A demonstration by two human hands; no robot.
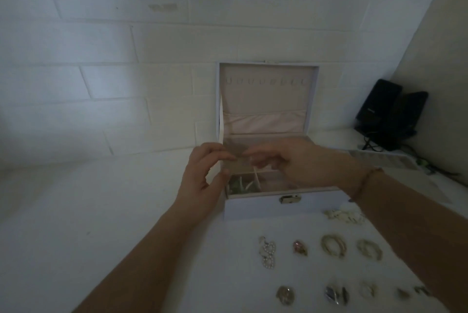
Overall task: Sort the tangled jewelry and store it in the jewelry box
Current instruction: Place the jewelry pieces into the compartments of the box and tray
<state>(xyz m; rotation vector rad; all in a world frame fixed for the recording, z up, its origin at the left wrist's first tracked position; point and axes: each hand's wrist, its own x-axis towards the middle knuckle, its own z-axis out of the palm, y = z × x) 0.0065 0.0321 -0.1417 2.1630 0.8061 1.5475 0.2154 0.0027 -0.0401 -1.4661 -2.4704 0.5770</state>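
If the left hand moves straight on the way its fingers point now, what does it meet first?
Probably the right hand: the left hand points toward it above the open jewelry box. Depth is unclear.

Open jewelry box (266, 207) against wall (126, 59); jewelry pieces (331, 245) before it, speakers (390, 115) right.

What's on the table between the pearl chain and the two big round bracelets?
In the head view, one small pinkish trinket lies between the pearl chain and the nearer round bracelet. Otherwise that stretch of white table is bare.
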